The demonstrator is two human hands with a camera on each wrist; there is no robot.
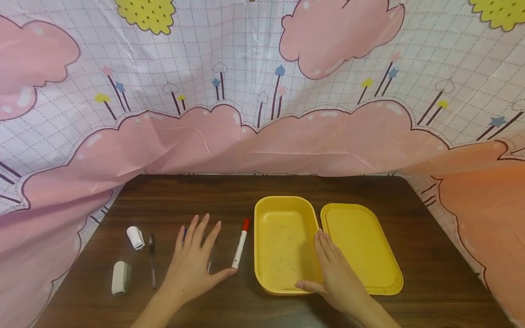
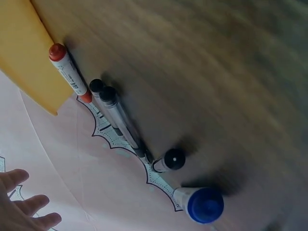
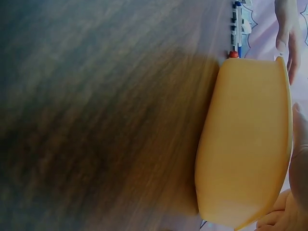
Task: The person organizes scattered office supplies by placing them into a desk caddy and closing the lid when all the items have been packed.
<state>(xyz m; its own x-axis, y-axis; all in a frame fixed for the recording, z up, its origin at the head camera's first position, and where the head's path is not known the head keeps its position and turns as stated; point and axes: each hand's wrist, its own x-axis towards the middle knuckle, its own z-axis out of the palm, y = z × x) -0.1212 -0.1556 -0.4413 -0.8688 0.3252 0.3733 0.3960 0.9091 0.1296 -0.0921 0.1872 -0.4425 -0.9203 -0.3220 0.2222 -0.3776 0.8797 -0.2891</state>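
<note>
L hand has fingers spread, thumb by the red-cap pen; R hand has straight, close fingers, thumb out, at the right side of the yellow box, can't tell if touching. Box sits on the table btwn pen & yellow lid, looks light, stiff, bit slick, so prob best held by both long sides.

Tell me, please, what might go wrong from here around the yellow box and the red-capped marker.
First, the left grip spreads close beside the red-capped marker, so a nudge might set that round barrel rolling. Second, the right grip is at the right side of the yellow box, so a careless push could shift the box against the yellow lid just beyond.
</note>
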